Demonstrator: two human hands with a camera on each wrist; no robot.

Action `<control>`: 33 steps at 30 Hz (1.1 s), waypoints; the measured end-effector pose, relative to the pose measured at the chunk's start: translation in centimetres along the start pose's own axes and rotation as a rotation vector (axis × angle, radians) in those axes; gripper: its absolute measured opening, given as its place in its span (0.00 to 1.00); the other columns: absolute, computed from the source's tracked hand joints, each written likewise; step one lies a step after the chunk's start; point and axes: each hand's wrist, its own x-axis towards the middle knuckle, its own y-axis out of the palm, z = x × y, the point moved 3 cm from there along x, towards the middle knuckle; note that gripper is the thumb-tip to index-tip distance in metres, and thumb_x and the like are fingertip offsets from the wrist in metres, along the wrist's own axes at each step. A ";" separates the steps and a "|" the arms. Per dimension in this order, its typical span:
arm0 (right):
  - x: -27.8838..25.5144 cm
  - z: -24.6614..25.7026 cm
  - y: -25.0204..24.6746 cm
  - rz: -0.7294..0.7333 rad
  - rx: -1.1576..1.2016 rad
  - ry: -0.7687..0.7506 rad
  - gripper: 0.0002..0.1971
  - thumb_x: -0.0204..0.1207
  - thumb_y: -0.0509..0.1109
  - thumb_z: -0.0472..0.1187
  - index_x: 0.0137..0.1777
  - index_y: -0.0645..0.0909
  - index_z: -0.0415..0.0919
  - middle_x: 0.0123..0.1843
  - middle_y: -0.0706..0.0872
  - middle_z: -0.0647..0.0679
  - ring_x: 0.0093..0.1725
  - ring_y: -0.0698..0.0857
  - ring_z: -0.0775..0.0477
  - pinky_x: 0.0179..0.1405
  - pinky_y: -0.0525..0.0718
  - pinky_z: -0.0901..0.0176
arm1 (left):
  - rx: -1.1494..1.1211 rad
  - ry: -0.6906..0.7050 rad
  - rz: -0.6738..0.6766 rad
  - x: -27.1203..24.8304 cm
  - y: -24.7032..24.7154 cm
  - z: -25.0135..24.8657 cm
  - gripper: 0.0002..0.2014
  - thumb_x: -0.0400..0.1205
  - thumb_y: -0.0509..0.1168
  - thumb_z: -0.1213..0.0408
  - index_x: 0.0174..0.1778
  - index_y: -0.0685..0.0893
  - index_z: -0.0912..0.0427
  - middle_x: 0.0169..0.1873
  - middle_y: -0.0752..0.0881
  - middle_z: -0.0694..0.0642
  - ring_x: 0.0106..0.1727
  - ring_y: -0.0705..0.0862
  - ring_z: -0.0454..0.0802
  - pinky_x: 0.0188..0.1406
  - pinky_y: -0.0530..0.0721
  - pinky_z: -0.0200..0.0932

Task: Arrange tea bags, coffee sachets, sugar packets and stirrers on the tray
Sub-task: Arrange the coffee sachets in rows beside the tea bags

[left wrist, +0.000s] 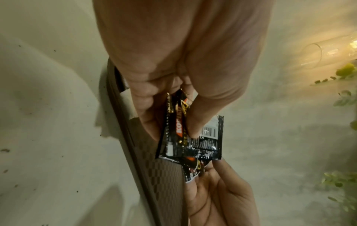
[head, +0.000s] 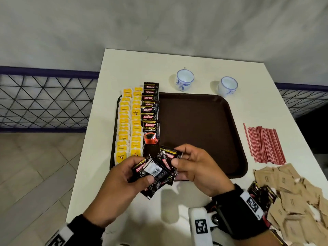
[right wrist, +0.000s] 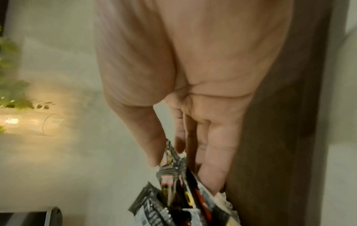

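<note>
A bunch of black coffee sachets (head: 156, 172) was held over the tray's near edge. It was gripped by the left hand (head: 120, 185), thumb curled over the top sachet, while one sachet at the far side of the bunch was pinched by the right hand (head: 198, 167) between thumb and fingers. A few more sachets were seen at the table's near right corner, partly hidden behind the right wrist, beside a loose heap of brown sugar packets (head: 292, 197).

On the brown tray (head: 200, 128), two overlapping rows of yellow tea bags (head: 128, 125) were laid along the left edge, and just beside them a row of sachets (head: 150, 112) ran from near the front to past the far edge. The rest of the tray floor was bare. Red stirrers (head: 264, 144) were bundled on the table by the tray's right edge. Two cups (head: 184, 79) were stood beyond the tray's far edge.

The sachets were judged light, thin and glossy, so likely to slip against one another; each would best be taken by a crimped end or flat edge, one at a time. The tea bags were judged soft and easily shifted, so the next sachets should be set down without nudging them.
</note>
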 end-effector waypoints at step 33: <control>5.1 1.8 -1.9 -0.386 -0.480 -0.035 0.05 0.78 0.74 0.30 0.43 0.84 0.38 0.31 0.87 0.46 0.27 0.86 0.51 0.18 0.72 0.66 | -0.055 0.098 -0.255 -1.0 -5.7 1.7 0.19 0.76 0.74 0.79 0.59 0.87 0.55 0.49 0.94 0.53 0.49 0.93 0.53 0.51 0.90 0.51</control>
